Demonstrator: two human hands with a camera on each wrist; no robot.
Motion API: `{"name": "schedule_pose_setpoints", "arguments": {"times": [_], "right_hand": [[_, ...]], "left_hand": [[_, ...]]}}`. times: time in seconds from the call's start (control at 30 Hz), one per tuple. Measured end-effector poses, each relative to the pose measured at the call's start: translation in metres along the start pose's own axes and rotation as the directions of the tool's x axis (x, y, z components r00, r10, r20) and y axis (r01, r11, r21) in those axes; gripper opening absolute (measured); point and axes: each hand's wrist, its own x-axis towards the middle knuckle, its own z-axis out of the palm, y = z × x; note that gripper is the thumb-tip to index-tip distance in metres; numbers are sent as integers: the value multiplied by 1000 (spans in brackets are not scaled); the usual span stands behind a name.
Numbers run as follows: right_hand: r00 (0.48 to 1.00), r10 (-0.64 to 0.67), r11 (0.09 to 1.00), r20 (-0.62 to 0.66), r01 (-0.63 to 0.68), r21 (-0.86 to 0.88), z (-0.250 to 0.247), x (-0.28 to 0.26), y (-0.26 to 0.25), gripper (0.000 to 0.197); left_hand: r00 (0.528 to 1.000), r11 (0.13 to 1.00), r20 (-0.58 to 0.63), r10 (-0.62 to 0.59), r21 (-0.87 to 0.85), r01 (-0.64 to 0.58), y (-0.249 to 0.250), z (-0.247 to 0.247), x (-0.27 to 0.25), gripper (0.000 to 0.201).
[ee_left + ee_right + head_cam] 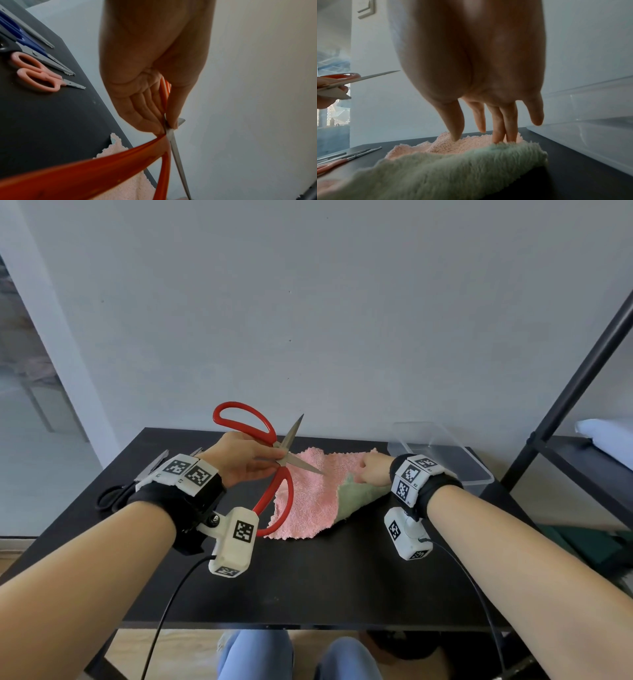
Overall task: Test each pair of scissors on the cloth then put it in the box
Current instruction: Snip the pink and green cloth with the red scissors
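open red scissors and right hand crowd the cloth.

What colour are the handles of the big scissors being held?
Red handles, clearest in the head view.

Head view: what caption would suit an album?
Left hand pinches open red scissors above pink cloth.

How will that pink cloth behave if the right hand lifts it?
Probably floppy: the cloth already lies rumpled and folded under the right hand. It looks like light terry, so it would likely drape and sag. Its fuzzy pile suggests it won't slip easily.
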Motion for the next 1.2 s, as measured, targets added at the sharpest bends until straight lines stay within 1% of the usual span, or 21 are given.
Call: {"name": "schedule_pose_setpoints", "arguments": {"times": [0.1,0.2,0.33,0.4,0.5,0.57,0.63,0.73,0.83,0.9,0.97,1.1,1.2], "right_hand": [[998,50,995,-41,-47,83,2,12,5,45],[995,94,993,27,-96,73,3,13,6,44],[999,35,979,-3,-33,202,3,14,11,32],[999,20,958,-33,-10,285,1,12,13,28],[992,11,939,-124,32,343,-5,5,15,23],[987,22,920,-159,42,390,-9,1,15,22],[985,40,885,-171,45,464,-13,-4,12,20],[983,49,807,-177,66,587,-18,-15,4,11],[976,34,721,-214,124,682,-21,-25,-7,15],[970,17,691,-244,165,703,-22,-30,-13,17],[962,-13,683,-273,207,700,-21,-34,-18,16],[942,-61,669,-331,285,687,-14,-40,-28,13],[922,-82,681,-379,330,654,-10,-44,-31,20]], "left_hand": [[1000,1000,6,1,8,-1,1,7,0,27],[1000,1000,1,1,14,-1,2,13,-1,19],[1000,1000,7,-11,19,11,3,17,-3,27],[1000,1000,9,-7,24,7,4,18,-5,27],[1000,1000,9,1,15,-1,5,21,-10,27],[1000,1000,17,6,4,-6,6,23,-13,30],[999,1000,32,7,-2,-7,6,26,-17,31],[998,1000,66,16,2,-16,5,32,-21,32],[994,999,98,44,-25,-42,0,37,-22,31],[992,998,109,58,-33,-55,-2,39,-22,27],[992,997,102,68,-33,-65,-5,39,-22,22],[994,997,88,69,-37,-66,-9,38,-20,27],[996,997,64,70,-42,-67,-9,38,-19,30]]}}
